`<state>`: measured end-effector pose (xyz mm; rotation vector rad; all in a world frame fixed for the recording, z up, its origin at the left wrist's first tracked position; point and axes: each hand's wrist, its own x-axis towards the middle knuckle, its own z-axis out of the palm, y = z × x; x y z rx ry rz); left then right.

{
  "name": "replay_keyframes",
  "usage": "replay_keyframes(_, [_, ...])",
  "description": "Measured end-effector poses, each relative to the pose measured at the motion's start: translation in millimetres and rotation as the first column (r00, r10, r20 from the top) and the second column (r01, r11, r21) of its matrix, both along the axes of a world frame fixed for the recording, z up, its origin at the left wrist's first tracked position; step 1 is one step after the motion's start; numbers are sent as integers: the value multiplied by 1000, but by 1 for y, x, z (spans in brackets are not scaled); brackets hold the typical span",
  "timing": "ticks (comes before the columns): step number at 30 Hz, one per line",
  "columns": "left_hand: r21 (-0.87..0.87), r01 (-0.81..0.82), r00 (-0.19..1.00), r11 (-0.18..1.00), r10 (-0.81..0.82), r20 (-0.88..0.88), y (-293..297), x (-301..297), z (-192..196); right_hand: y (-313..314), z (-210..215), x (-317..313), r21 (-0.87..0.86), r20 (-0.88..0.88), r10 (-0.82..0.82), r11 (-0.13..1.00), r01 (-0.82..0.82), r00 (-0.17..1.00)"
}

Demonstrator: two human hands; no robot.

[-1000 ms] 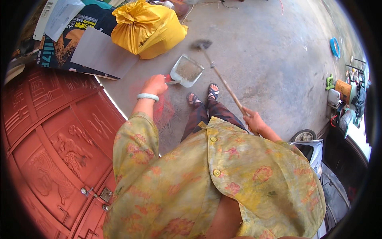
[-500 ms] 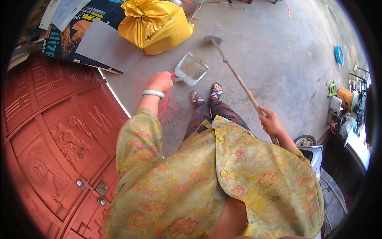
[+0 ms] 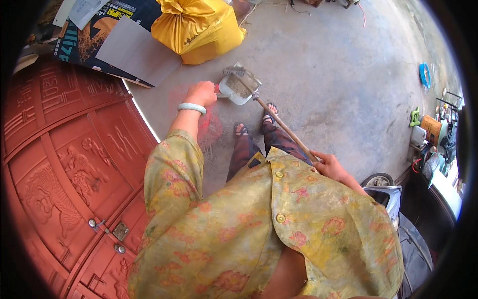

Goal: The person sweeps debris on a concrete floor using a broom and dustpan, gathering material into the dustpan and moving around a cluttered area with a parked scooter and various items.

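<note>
The dustpan (image 3: 238,85) sits on the concrete floor (image 3: 338,84), just past the left hand (image 3: 201,93). That hand is closed tight on the dustpan's handle. The broom (image 3: 279,122) has its head resting in the dustpan, and its long stick slants back to the right hand (image 3: 332,167), which wraps around it. Two feet in sandals (image 3: 255,122) stand just behind the dustpan. A yellow bag (image 3: 199,30) lies beyond it. A red carved door (image 3: 64,164) is off to the left.
</note>
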<state>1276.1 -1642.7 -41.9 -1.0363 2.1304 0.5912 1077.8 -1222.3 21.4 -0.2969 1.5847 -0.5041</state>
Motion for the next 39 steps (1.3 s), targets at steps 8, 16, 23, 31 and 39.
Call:
replay_keyframes(8, [23, 38, 999, 999, -38, 21, 11, 3, 19, -4, -14, -6, 33, -238, -158, 985, 171, 958])
replay_keyframes(16, [56, 147, 989, 988, -148, 24, 14, 32, 49, -50, -132, 4, -13, -374, -264, 960, 279, 889])
replay_keyframes(23, [36, 135, 989, 990, -137, 59, 32, 81, 25, 6, -71, 116, 112, -196, -248, 955, 273, 949])
replay_keyframes(31, [35, 74, 992, 997, -77, 104, 51, 88, 17, 64, 14, 146, 104, 130, -224, 972, 212, 966])
replay_keyframes(39, [41, 62, 997, 997, -64, 52, 57, 105, 19, -6, -35, 89, -2, -230, -144, 989, 147, 962])
